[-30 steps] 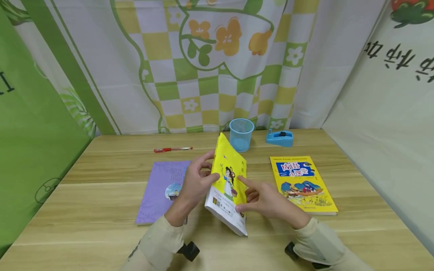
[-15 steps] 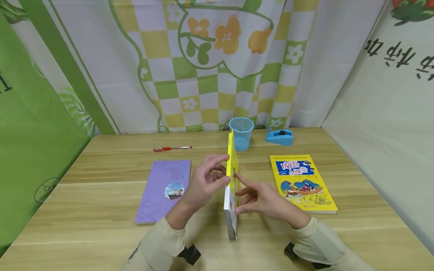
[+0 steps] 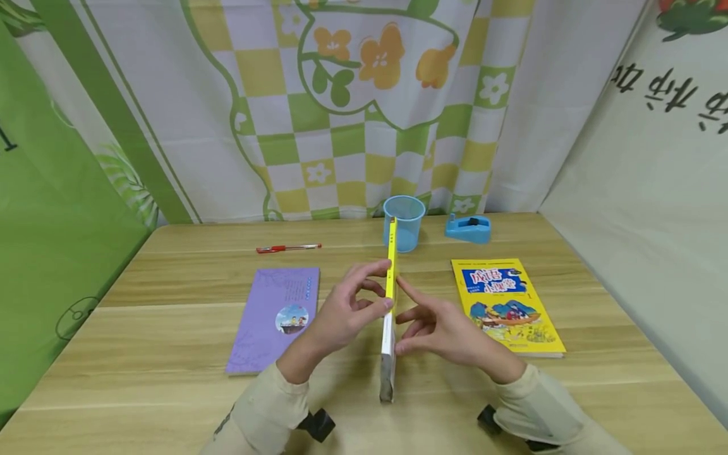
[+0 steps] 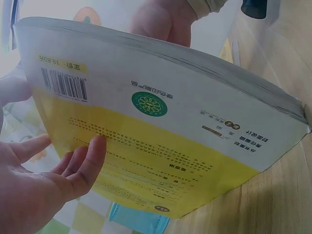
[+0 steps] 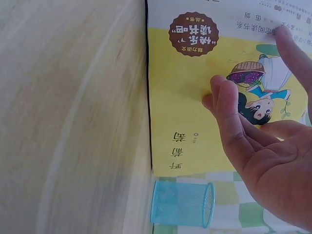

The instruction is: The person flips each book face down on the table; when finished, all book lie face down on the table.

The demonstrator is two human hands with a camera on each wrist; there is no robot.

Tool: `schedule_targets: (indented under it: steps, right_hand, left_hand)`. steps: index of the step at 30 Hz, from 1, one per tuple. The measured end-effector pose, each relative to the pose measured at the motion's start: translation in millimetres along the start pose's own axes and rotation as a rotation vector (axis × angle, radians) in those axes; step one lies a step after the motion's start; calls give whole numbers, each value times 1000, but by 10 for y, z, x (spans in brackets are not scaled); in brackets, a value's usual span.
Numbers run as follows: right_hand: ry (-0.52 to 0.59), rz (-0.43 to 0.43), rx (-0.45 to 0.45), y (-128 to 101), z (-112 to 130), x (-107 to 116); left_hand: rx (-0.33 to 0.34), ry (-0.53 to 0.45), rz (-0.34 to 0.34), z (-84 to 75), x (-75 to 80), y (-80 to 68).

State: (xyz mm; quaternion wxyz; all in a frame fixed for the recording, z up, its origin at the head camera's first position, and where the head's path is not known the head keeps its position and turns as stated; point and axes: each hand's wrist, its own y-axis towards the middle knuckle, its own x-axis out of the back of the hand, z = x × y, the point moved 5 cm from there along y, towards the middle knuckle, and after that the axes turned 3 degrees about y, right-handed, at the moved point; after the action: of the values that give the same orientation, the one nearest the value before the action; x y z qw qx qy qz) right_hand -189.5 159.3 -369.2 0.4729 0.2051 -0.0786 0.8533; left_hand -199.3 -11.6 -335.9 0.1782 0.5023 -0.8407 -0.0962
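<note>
A thin yellow and white book [image 3: 389, 328] stands upright on its long edge on the wooden table [image 3: 170, 404], seen edge-on in the head view. My left hand [image 3: 349, 306] touches its left face with its fingertips. The left wrist view shows those fingers [image 4: 83, 163] lying on the back cover [image 4: 161, 131], which bears a barcode. My right hand [image 3: 435, 325] presses the opposite face. In the right wrist view its fingers [image 5: 229, 105] lie fairly straight on the front cover [image 5: 185, 97], over a cartoon girl. The book is propped between the two hands.
A purple book [image 3: 275, 316] lies flat to the left and another yellow book [image 3: 508, 306] to the right. Farther back are a red pen [image 3: 288, 248], a blue mesh cup [image 3: 404, 222] and a blue tape dispenser [image 3: 469, 229]. Printed cloth walls enclose the table.
The book has swung from leaning left with its front cover showing to standing vertical and edge-on. Both hands have stayed on its two faces.
</note>
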Motion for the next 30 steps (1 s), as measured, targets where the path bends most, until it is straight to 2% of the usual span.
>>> schedule_targets:
  steps: [19,27,30]
  right_hand:
    - [-18,8,-26,3,-17,38]
    - [54,-77,-58,-56,116,226]
    - [75,-107,-47,-82,187,295]
  left_hand:
    - [25,10,4,21,-18,8]
    - [89,-1,114,97,-89,-6]
    - [96,53,141,150,-108,-19]
